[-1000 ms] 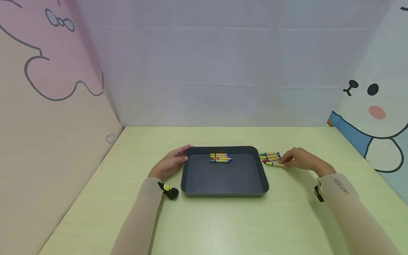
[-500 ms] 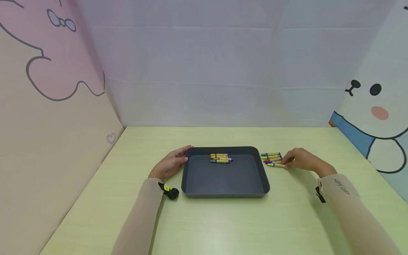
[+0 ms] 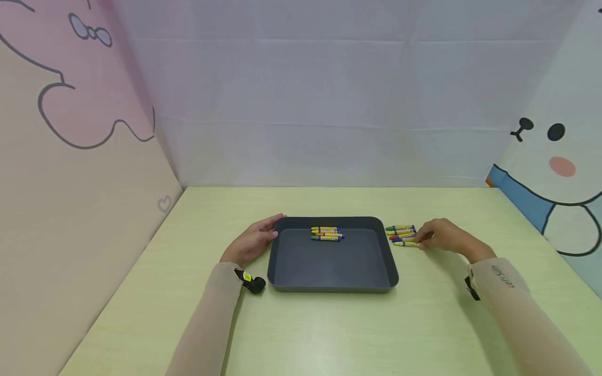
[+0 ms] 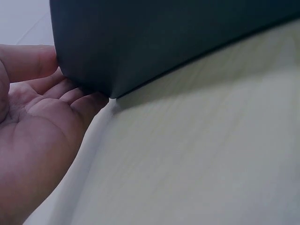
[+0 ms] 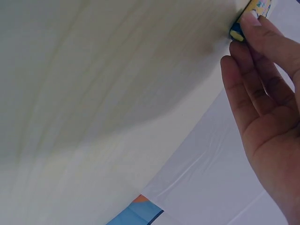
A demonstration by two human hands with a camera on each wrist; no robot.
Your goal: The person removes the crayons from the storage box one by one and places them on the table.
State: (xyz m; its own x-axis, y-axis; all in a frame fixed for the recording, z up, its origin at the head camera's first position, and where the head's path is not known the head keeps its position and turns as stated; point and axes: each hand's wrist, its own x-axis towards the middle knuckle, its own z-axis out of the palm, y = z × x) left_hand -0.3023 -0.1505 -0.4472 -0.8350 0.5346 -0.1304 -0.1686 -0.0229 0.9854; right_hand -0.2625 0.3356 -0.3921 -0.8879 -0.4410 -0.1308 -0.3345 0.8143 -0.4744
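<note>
A dark grey rectangular tray (image 3: 331, 266) lies on the table, with several yellow-wrapped crayons (image 3: 326, 234) side by side near its far wall. My left hand (image 3: 250, 241) holds the tray at its left side. In the left wrist view, that thumb (image 4: 35, 63) presses the outer wall and the fingers curl in at the bottom corner. Right of the tray, more crayons (image 3: 400, 233) with green, yellow, red and blue tips form a loose row. My right hand (image 3: 442, 236) pinches the nearest one, a pale yellow-tipped crayon (image 3: 404, 244). The right wrist view shows this crayon's end (image 5: 236, 33) between thumb and fingers.
The pale wooden table (image 3: 329, 334) meets a white cloth backdrop (image 3: 301, 104) at its far edge. Printed cartoon panels stand to the left (image 3: 94, 209) and right (image 3: 574, 188).
The nearest crayon by my right hand has been turned straighter in the row and shifted slightly, and a blue-tipped one now shows beside it. My left hand has stayed on the tray.
</note>
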